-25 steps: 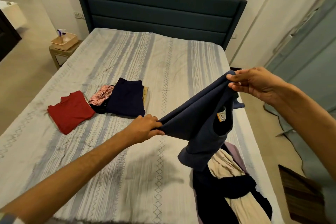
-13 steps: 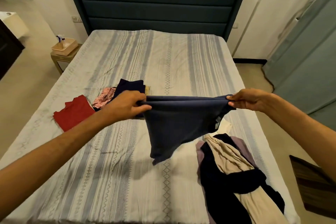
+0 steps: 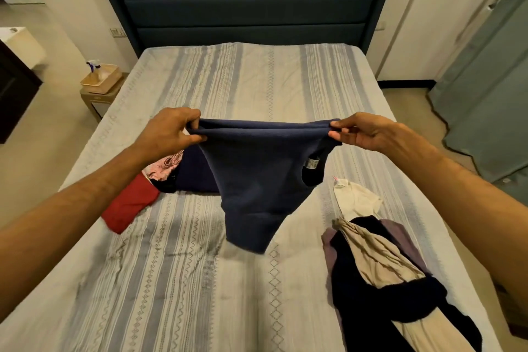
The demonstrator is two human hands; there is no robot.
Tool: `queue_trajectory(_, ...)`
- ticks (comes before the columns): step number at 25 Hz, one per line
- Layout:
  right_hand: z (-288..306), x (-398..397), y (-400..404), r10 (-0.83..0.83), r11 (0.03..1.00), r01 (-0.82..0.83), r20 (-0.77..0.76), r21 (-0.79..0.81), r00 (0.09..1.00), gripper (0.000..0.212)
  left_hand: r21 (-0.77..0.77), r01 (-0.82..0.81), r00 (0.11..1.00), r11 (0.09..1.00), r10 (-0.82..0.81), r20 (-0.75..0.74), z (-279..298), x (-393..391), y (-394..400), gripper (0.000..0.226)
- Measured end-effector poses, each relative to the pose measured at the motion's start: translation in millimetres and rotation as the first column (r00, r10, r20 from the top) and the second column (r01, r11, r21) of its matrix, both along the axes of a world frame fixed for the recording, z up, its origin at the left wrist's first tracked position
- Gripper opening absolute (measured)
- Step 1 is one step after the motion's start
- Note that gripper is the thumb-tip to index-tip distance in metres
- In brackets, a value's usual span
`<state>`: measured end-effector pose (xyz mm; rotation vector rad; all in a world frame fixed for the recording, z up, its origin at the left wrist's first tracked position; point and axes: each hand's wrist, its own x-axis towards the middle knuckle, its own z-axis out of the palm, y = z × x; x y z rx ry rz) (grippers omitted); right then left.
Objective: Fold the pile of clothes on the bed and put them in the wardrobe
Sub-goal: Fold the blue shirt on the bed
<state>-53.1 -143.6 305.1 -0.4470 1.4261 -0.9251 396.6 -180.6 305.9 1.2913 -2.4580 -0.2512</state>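
Held taut above the bed [image 3: 228, 88]: blue top [image 3: 257, 180], pinched at each upper corner by left hand [image 3: 171, 134] and right hand [image 3: 361, 131]. Best lowered flat, edges matched, before folding; unfolded pile [image 3: 385, 271] nearby.

A spray bottle [image 3: 93, 65] stands in a tan tray [image 3: 100, 79] on the bedside table [image 3: 98, 97].

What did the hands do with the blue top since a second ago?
The left hand rose and the right hand lowered, levelling the slanted blue top so it hangs stretched flat between them. Both still pinch its top edge. The folded clothes and unfolded pile stayed on the bed.
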Motion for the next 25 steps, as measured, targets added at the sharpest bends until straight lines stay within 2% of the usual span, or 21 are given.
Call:
queue_trajectory(4, 9, 18, 5, -0.070, 0.982, 0.078, 0.053, -0.170, 0.996, 0.031, -0.063, -0.075, 0.997, 0.995, 0.073, -0.035, 8, 9, -8, 0.035)
queue_trajectory(8, -12, 32, 55, -0.049, 0.980, 0.057, 0.048, -0.192, 0.998, 0.027, -0.037, -0.010, 0.996, 0.999, 0.007, -0.084, -13, 28, 35, 0.069)
queue_trajectory(10, -52, 40, 100, -0.062, 0.990, 0.066, 0.035, -0.128, 0.997, 0.022, -0.035, 0.067, 0.998, 0.997, -0.066, 0.014, -59, 46, 73, 0.070)
queue_trajectory(13, -145, 62, 187, -0.099, 0.994, 0.097, 0.052, 0.040, 0.994, 0.016, 0.001, 0.175, 0.973, 0.985, -0.173, 0.153, -165, 68, 156, 0.067)
queue_trajectory(14, -183, 75, 221, -0.119, 0.987, 0.114, 0.038, 0.114, 0.992, 0.010, 0.052, 0.204, 0.960, 0.978, -0.210, 0.186, -210, 76, 188, 0.071)
queue_trajectory(16, -270, 99, 293, -0.177, 0.940, 0.179, -0.031, 0.290, 0.984, 0.013, 0.213, 0.247, 0.929, 0.945, -0.293, 0.227, -300, 89, 257, 0.079)
queue_trajectory(19, -375, 143, 406, -0.231, 0.831, 0.248, -0.096, 0.498, 0.968, 0.004, 0.495, 0.260, 0.871, 0.829, -0.422, 0.250, -406, 115, 353, 0.067)
queue_trajectory(21, -408, 163, 465, -0.227, 0.773, 0.238, -0.095, 0.588, 0.969, 0.023, 0.592, 0.228, 0.885, 0.773, -0.418, 0.205, -441, 133, 400, 0.056)
queue_trajectory(23, -417, 178, 500, -0.226, 0.744, 0.226, -0.083, 0.629, 0.971, 0.035, 0.649, 0.190, 0.951, 0.737, -0.302, 0.064, -459, 155, 424, 0.051)
queue_trajectory(25, -407, 179, 506, -0.212, 0.746, 0.201, -0.060, 0.635, 0.975, 0.039, 0.694, 0.201, 0.977, 0.692, -0.193, -0.090, -461, 165, 424, 0.042)
